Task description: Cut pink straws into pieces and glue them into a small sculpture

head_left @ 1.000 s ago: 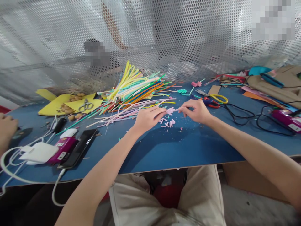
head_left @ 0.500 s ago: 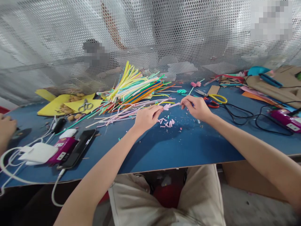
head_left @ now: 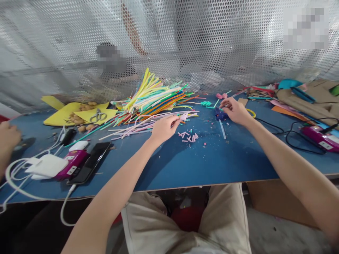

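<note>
My left hand [head_left: 164, 127] is closed, with thumb and fingertips pinching a fuzzy lilac pipe-cleaner piece [head_left: 185, 116] that points right. My right hand [head_left: 235, 110] is curled over a dark blue glue gun [head_left: 219, 114], partly hidden by the fingers. From the gun a translucent glue stick [head_left: 222, 129] sticks out toward me. Below the lilac piece lies a small heap of cut lilac bits [head_left: 188, 137]. Just beyond my right fingertips are a pink fuzzy flower [head_left: 221, 96] on a green stem and a teal fuzzy piece [head_left: 206, 103].
A big bundle of coloured pipe cleaners [head_left: 156, 97] lies at the back. On the left are scissors [head_left: 98, 115] on yellow sheets, a phone [head_left: 91, 164] and a purple power strip [head_left: 71, 165]. Another person's hand [head_left: 10, 141] shows at far left. Perforated metal [head_left: 201, 42] stands behind.
My right hand has let go of the lilac piece and moved right and back onto the glue gun, which has shifted left. My left hand still pinches the lilac piece.
</note>
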